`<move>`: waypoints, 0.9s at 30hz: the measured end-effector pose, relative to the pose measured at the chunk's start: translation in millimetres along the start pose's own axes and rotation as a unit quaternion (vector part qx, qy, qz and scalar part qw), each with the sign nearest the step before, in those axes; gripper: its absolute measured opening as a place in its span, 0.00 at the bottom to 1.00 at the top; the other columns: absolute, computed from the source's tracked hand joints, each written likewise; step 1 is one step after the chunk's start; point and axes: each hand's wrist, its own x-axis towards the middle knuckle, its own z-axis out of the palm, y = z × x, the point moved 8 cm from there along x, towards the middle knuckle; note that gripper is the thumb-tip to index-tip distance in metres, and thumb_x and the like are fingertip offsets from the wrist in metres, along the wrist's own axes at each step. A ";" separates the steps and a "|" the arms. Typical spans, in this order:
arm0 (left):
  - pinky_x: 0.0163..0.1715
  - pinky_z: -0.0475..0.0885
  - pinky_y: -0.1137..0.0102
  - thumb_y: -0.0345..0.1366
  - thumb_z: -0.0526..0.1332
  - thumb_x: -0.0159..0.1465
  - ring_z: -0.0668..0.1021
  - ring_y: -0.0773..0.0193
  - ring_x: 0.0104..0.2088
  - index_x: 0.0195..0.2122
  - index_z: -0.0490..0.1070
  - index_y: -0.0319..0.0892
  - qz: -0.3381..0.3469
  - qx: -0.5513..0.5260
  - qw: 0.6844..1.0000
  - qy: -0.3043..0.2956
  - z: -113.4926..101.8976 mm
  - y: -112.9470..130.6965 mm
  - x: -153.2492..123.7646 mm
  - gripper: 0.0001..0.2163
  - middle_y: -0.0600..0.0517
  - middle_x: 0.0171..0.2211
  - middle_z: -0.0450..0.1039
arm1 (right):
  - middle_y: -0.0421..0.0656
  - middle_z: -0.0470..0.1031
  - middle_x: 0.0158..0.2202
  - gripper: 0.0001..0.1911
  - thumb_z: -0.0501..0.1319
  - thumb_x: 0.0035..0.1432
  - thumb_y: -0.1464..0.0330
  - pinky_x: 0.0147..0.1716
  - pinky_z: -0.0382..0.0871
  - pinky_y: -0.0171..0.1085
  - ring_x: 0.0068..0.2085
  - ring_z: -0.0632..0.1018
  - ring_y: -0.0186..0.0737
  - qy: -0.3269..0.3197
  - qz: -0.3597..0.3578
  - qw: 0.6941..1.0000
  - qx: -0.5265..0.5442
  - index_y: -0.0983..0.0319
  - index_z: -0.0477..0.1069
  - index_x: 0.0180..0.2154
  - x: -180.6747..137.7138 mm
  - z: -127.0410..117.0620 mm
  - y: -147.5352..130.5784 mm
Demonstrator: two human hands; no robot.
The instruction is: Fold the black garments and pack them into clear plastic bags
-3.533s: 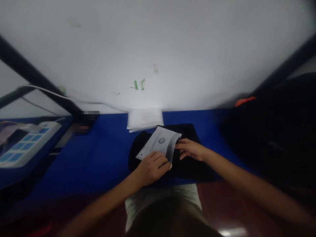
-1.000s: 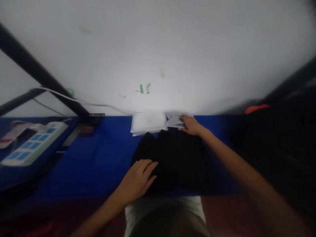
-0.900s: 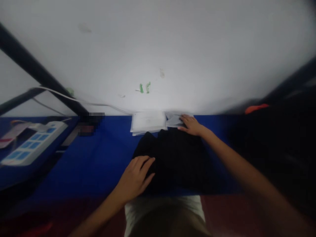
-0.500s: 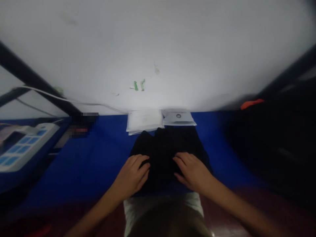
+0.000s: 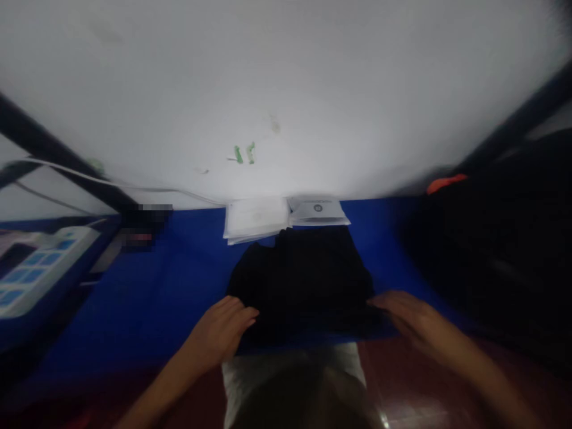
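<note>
A folded black garment lies on the blue table in front of me. My left hand rests at its near left corner, fingers stretched toward the cloth. My right hand sits at its near right corner, fingers flat and touching the edge. Neither hand holds anything that I can see. Behind the garment, against the white wall, lie a stack of white sheets and a grey-white printed pouch.
A white power strip with blue switches sits at the far left, with cables and a black frame bar above it. A large black bag with an orange tab fills the right side. Red-brown floor shows below the table edge.
My right hand laid the pouch by the wall, then came back to the garment. Both hands have since spread apart from the garment's middle to its near corners.
</note>
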 end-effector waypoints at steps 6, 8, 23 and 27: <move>0.25 0.69 0.73 0.38 0.45 0.74 0.79 0.65 0.25 0.42 0.67 0.45 -0.134 -0.040 0.984 -0.110 10.1 -27.5 -1.8 0.12 0.54 0.30 0.77 | 0.42 0.80 0.42 0.13 0.56 0.66 0.61 0.44 0.73 0.41 0.43 0.80 0.44 -0.030 0.036 0.991 0.122 0.54 0.74 0.48 26.5 -12.5 21.8; 0.27 0.70 0.71 0.40 0.45 0.73 0.81 0.62 0.28 0.44 0.66 0.46 -0.195 -0.019 0.967 -0.163 16.5 -44.2 3.4 0.12 0.54 0.32 0.77 | 0.42 0.80 0.40 0.14 0.56 0.65 0.58 0.41 0.73 0.40 0.41 0.80 0.44 -0.016 0.050 0.988 0.146 0.55 0.74 0.46 45.0 -16.5 30.5; 0.42 0.72 0.64 0.47 0.54 0.68 0.75 0.53 0.48 0.55 0.65 0.44 -0.201 0.062 0.965 -0.156 70.3 -88.7 108.7 0.18 0.44 0.49 0.69 | 0.53 0.72 0.49 0.17 0.58 0.62 0.66 0.48 0.71 0.46 0.48 0.76 0.50 0.073 0.012 0.996 -0.057 0.62 0.69 0.52 149.8 -0.9 59.3; 0.47 0.72 0.62 0.34 0.56 0.66 0.76 0.55 0.47 0.58 0.62 0.43 -0.199 -0.008 0.963 -0.179 91.1 -96.3 115.5 0.19 0.44 0.51 0.68 | 0.47 0.76 0.43 0.12 0.58 0.60 0.73 0.48 0.70 0.46 0.46 0.77 0.47 0.051 -0.037 0.997 -0.035 0.60 0.72 0.45 156.1 3.9 66.0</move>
